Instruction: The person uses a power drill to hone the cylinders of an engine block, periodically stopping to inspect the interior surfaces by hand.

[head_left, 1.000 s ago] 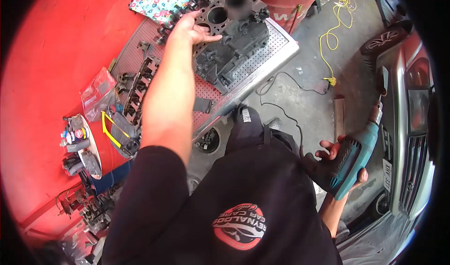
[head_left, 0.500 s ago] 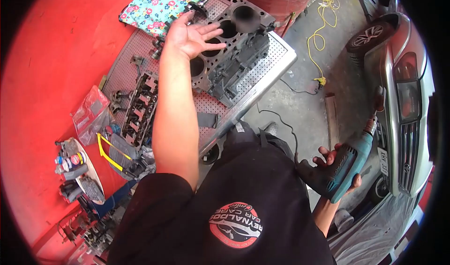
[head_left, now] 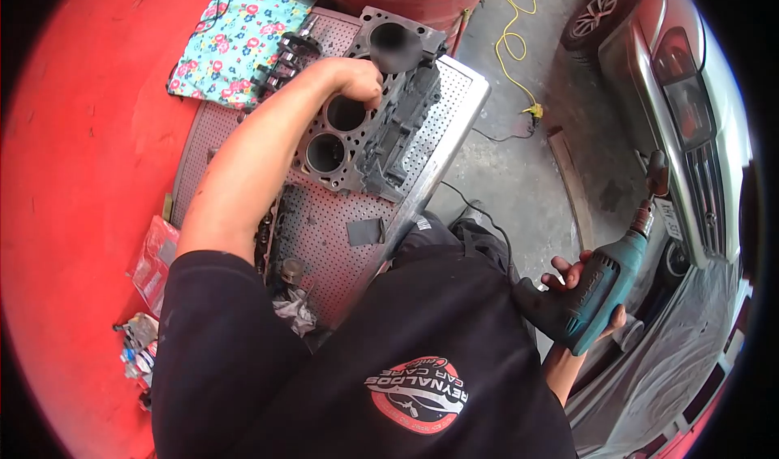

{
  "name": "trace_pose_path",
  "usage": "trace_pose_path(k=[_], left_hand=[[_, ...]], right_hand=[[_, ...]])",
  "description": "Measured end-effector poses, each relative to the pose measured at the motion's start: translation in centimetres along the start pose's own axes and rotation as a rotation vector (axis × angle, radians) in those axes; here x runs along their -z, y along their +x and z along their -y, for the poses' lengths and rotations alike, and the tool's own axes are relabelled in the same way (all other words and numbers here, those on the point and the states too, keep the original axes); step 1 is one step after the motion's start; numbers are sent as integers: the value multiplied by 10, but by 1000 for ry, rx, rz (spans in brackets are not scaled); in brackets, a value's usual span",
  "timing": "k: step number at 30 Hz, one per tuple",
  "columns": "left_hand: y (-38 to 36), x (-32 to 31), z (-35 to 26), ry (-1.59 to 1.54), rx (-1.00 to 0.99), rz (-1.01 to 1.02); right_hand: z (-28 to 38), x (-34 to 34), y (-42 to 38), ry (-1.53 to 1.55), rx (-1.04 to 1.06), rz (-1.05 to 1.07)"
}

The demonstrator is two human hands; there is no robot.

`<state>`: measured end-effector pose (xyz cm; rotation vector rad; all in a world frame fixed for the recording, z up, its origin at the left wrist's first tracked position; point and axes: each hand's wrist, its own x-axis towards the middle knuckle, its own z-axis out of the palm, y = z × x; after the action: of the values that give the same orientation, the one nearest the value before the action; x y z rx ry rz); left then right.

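Note:
Over the engine block my left hand is bent palm-down, with its fingers curled down at one of the cylinder bores. Most of those fingertips are hidden, and I cannot tell whether they pinch anything. Two round bores show nearer to me, and another at the far end lies under a dark blur. My right hand is closed around a teal power drill, held away from the table. From the drill's chuck a thin shaft leads to a dark, worn attachment at the tip.
The block rests on a perforated metal table, beside a crankshaft and a floral cloth. A grey pad lies near the table's edge. To the right are a yellow cord, a silver car and plastic sheeting.
My left hand has turned from open and palm-up to palm-down, curling onto the block's bores. The view has shifted, so the table sits further left. The drill stays in my right hand.

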<state>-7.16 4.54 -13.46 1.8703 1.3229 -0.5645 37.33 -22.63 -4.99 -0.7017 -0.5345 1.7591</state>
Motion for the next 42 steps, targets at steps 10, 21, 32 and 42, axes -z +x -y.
trace_pose_path(k=[10,21,32,42], left_hand=[[-26,12,10,-155,-25,22],[-16,-9,41,778,-264,-134],[-15,-4,-4,479,6,-33],[-71,-76,9,20,232,-272]], right_hand=[[-2,-2,-3,33,52,-83],[-8,-11,4,14,45,-110],[-9,-2,6,35,25,-108],[29,33,50,26,-77,-2]])
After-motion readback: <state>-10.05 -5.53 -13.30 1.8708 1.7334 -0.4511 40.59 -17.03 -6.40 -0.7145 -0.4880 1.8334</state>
